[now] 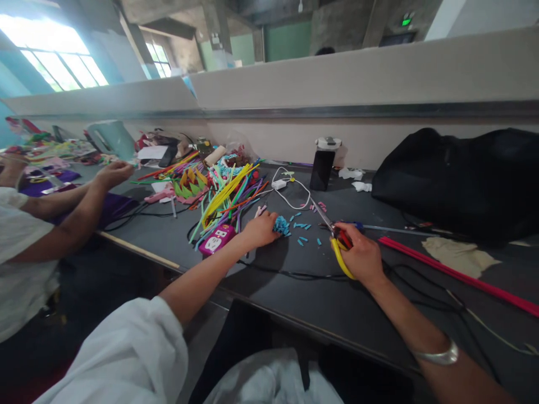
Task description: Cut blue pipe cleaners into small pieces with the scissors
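My right hand [361, 255] is closed around the yellow and red handles of a pair of scissors [332, 235], blades pointing up and left over the dark table [303, 292]. My left hand [261, 229] rests on the table with fingers curled on a small heap of blue cut pieces [281, 225]. Several more blue bits [302, 234] lie scattered between my two hands.
A bundle of coloured strips [223, 193] lies to the left, with a pink power strip [217, 240] and white cable [290, 193]. A black bottle [323, 165] stands at the back, a black bag [458, 179] and red rods [455, 275] at right. Another person's arms [71, 205] work at left.
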### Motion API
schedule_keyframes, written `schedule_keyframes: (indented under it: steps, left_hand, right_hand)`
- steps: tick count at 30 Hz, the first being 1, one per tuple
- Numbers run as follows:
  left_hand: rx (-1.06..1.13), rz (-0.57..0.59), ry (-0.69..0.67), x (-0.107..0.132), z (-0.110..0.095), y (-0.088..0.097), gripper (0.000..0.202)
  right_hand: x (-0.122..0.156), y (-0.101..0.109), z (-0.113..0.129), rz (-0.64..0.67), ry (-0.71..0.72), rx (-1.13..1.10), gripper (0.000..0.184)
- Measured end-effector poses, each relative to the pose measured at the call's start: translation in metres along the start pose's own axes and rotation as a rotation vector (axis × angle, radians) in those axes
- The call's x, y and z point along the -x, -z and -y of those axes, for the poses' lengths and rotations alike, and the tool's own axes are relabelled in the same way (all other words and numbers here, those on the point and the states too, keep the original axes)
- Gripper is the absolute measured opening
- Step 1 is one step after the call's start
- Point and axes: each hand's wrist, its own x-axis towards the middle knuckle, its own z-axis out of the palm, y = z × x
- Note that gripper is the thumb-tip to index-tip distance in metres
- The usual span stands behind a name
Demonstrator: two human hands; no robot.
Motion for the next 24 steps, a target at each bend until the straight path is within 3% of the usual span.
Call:
schedule_keyframes:
  steps: [3, 6, 12, 15, 19, 24]
  left_hand:
    - [0.005, 0.054, -0.034, -0.017, -0.006, -0.007, 0.028]
    - [0.118, 0.04, -0.037, -0.027, -0.01, -0.001, 0.023]
    - [0.636, 0.182, 0.107, -0.043, -0.006, 0.016, 0.016]
    - [0.764, 0.13, 0.099, -0.047, -0.002, 0.012, 0.014]
    - [0.762, 0.023, 0.103, -0.047, 0.003, -0.003, 0.015]
    - [0.905, 0.005, 0.082, -0.049, 0.014, -0.017, 0.017]
  right_hand:
    - [-0.001, 0.0, 0.0, 0.026, -0.004, -0.005, 0.031]
    - [-0.002, 0.0, 0.001, 0.036, -0.019, -0.012, 0.032]
    - [-0.003, 0.0, -0.001, 0.021, -0.046, -0.031, 0.033]
    - [-0.003, -0.002, -0.003, 0.025, -0.043, -0.036, 0.034]
    - [-0.004, -0.002, -0.003, 0.039, -0.051, -0.031, 0.033]
    - [-0.005, -0.001, -0.002, 0.048, -0.053, -0.04, 0.032]
